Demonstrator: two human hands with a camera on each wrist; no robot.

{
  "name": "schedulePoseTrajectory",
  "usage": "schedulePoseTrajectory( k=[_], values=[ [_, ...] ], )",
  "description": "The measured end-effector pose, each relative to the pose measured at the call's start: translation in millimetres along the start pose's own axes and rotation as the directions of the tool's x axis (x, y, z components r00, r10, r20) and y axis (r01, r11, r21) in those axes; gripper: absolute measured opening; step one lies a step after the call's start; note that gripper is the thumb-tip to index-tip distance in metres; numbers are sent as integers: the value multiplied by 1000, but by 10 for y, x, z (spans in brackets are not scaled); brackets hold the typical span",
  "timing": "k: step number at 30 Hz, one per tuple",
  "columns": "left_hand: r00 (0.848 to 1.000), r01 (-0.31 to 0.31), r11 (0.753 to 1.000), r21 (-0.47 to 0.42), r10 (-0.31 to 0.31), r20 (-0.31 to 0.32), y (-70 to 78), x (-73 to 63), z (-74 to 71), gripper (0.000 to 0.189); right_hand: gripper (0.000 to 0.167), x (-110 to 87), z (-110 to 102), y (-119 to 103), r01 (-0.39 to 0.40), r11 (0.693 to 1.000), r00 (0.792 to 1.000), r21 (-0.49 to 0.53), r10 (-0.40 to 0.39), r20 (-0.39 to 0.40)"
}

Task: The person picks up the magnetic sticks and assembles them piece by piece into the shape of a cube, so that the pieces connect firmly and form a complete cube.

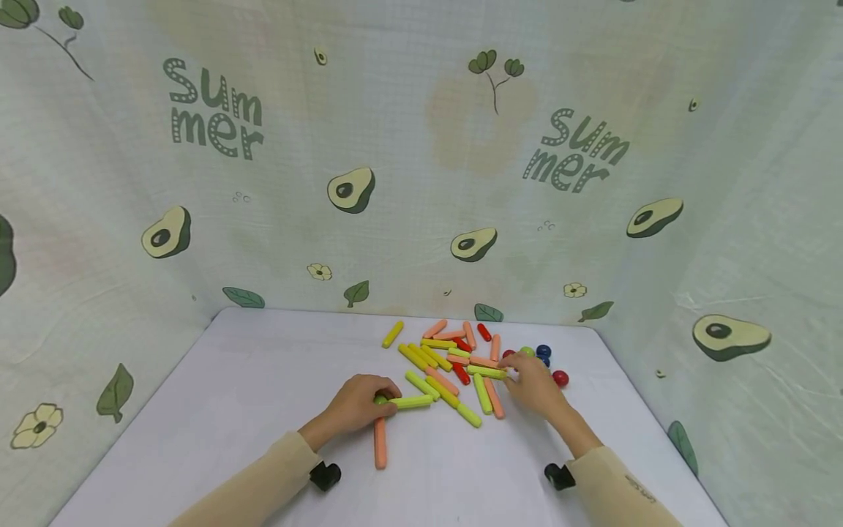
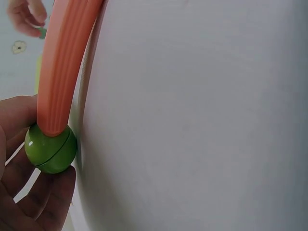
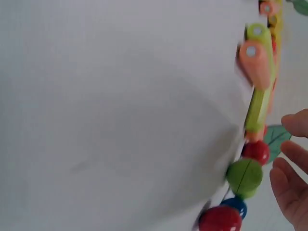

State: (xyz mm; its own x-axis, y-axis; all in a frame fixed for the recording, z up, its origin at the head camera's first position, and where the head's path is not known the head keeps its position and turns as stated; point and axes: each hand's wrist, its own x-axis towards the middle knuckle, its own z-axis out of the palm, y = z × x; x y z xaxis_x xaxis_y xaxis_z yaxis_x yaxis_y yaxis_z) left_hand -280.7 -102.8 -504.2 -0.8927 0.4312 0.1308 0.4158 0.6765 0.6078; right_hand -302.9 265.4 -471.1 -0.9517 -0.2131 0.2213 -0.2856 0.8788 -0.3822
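My left hand [image 1: 358, 402] pinches a green ball [image 2: 50, 151] between thumb and fingers, low over the table. One end of an orange stick [image 1: 380, 445] meets the ball, and the stick points towards me. A yellow-green stick [image 1: 415, 402] extends to the right from the same ball. My right hand [image 1: 532, 384] reaches over the right side of the loose sticks, nearest to a yellow-green stick [image 1: 486, 372] and an orange one [image 1: 484, 362]. In the right wrist view its fingers [image 3: 288, 180] are apart with nothing visible between them.
Several yellow sticks [image 1: 413, 357], orange sticks and short red sticks [image 1: 461, 374] lie scattered mid-table. Beyond the right hand are a red ball [image 1: 560, 378], blue balls [image 1: 543, 351] and a green ball [image 1: 527, 351]. A patterned cloth [image 1: 408, 241] hangs behind the white table [image 1: 276, 366].
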Motion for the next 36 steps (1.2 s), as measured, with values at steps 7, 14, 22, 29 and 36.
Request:
schedulePoseTrajectory(
  k=[7, 14, 22, 29, 36],
  values=[
    [1000, 3, 1000, -10, -3, -2, 21, -26, -22, 16, 29, 8, -156, 385, -47, 992, 998, -114, 51, 26],
    [1000, 0, 1000, -18, 0, 7, 9, -26, -30, 17, 28, 25, -161, 482, -61, 993, 995, -98, 69, 76],
    [1000, -15, 1000, -9, 15, 16, -9, -26, -33, 16, 27, 17, -153, 479, -49, 997, 996, -64, 54, 77],
    [999, -27, 1000, 3, 27, 24, -17, -30, -35, 17, 25, 2, -175, 330, -6, 1000, 999, 10, 5, 34],
    [999, -31, 999, -7, 31, 27, -22, -38, -47, 16, 28, -100, -129, -78, 44, 990, 998, 133, -48, 31]
  ],
)
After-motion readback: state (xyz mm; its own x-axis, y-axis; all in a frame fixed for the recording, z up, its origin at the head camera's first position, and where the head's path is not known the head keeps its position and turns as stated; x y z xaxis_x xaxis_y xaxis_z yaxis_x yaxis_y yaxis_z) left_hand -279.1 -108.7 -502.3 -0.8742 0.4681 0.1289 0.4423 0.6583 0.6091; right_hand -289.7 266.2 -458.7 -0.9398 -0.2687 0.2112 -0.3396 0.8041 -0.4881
